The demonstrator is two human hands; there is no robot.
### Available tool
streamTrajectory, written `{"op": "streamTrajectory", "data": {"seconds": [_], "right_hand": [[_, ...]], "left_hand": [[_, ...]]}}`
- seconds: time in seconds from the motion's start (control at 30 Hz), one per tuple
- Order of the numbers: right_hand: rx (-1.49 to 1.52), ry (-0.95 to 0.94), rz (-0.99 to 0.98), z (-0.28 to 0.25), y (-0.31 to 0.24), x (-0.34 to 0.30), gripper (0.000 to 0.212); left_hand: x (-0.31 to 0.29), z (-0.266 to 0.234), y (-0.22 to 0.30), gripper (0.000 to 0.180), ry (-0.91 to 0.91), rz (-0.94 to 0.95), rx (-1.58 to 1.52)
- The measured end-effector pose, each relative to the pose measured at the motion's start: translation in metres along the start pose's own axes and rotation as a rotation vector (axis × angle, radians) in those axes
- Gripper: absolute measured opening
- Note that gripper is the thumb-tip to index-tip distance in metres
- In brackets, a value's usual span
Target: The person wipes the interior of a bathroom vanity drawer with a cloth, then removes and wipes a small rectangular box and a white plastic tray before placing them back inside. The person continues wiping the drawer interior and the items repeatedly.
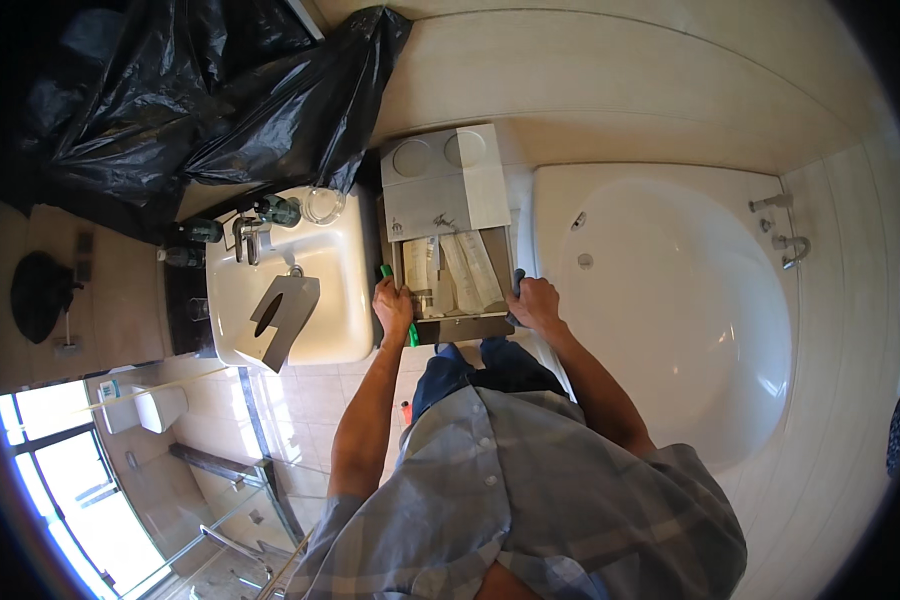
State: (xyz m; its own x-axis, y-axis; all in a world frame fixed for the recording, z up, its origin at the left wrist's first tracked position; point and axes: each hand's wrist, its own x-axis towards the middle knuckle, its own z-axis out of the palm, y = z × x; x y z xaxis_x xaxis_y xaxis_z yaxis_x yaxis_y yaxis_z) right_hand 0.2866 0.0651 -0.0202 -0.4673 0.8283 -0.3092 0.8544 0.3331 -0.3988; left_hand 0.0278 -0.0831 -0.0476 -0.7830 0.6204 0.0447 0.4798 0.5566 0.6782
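Observation:
Between my hands is an open grey box or drawer (460, 328) with several pale, slim packets (470, 272) inside. Its far part is a grey top (425, 195) with two round recesses, partly lit by sun. My left hand (392, 308) is at the left side, its fingers closed around a slim green thing (414, 335) whose ends stick out above and below. My right hand (538, 302) grips a dark grey cloth (516, 292) at the box's right side.
Left is a white sink (350, 270) with a tap (247, 240) and a tissue box (288, 310) in it. A glass dish (322, 204) sits on its rim. Black plastic sheeting (260, 120) hangs behind. To the right is a white bathtub (670, 330).

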Motion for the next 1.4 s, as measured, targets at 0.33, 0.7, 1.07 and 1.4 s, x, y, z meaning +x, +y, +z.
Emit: {"op": "streamTrajectory", "data": {"seconds": [0.33, 0.7, 1.07, 1.4], "right_hand": [[-0.013, 0.038, 0.000, -0.029, -0.018, 0.043, 0.033], [0.228, 0.133, 0.112, -0.029, -0.013, 0.087, 0.053], [0.961, -0.342, 0.138, 0.049, -0.018, 0.015, 0.023], [1.222, -0.168, 0.137, 0.036, -0.059, 0.109, 0.019]], "left_hand": [[0.039, 0.021, 0.011, 0.028, 0.060, 0.003, 0.075], [0.059, 0.027, 0.018, 0.037, 0.140, -0.185, -0.010], [0.028, -0.007, 0.043, 0.029, -0.732, -0.972, -0.888], [0.100, 0.010, 0.048, 0.023, -0.785, -0.862, -0.888]]}}
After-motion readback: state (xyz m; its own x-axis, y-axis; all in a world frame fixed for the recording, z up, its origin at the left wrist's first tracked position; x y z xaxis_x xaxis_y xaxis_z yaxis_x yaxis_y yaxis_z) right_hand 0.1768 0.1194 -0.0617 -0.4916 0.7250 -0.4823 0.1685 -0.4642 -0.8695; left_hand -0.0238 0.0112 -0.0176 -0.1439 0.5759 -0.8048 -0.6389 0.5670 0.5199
